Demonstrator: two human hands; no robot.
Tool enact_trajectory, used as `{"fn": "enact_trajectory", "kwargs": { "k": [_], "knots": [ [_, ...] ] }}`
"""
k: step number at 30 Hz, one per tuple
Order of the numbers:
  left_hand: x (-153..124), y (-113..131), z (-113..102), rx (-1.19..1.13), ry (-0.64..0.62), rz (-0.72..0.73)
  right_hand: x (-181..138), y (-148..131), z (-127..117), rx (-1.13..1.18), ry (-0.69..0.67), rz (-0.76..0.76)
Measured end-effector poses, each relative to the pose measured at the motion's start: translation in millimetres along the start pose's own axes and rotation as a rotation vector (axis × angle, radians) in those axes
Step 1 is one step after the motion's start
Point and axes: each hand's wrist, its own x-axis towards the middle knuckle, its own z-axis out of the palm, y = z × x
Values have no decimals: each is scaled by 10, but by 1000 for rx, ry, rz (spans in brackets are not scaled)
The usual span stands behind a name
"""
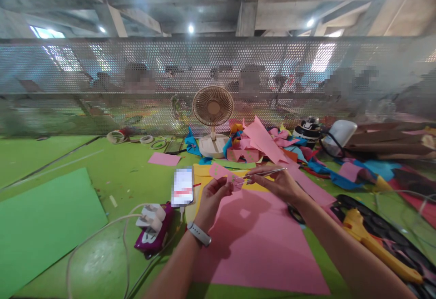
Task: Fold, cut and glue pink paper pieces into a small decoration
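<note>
Pink slip [218, 171] slants lengthwise down rightward, pinched by left fingers [225, 188]; tweezers [275, 170], gripped by right fingers [257, 178], point left.

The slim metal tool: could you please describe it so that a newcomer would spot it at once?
From the fan at the back of the green table, look nearer to the large pink sheet. By its far edge, the right hand holds the slim metal tool. Its thin, silvery shine sets it apart from the coloured papers around it.
</note>
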Motion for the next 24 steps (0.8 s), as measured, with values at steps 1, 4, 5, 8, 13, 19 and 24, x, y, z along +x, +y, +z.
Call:
{"fn": "enact_trajectory", "kwargs": {
  "k": [1, 4, 5, 8, 13, 19, 24],
  "knots": [
    [0, 0, -1, -1, 3, 0, -2, 5, 1, 0, 6, -2],
    [-1, -1, -9, 11, -6, 12, -7, 18, 2, 5, 8, -8],
    [-2, 0, -11, 16, -12, 17, -8, 18, 1, 8, 4, -11],
    [-10, 16, -4, 34, -37, 23, -10, -2, -1, 23, -13, -6],
    [-37, 74, 47, 98, -104, 20, -13, -40, -4, 42, -20, 5],
    [-42, 84, 61, 88, -101, 28, -21, -10, 7, 34, -23, -10],
    [-33, 81, 53, 78, -76, 19, -36, -10, -13, 56, -3, -9]
  ]
}}
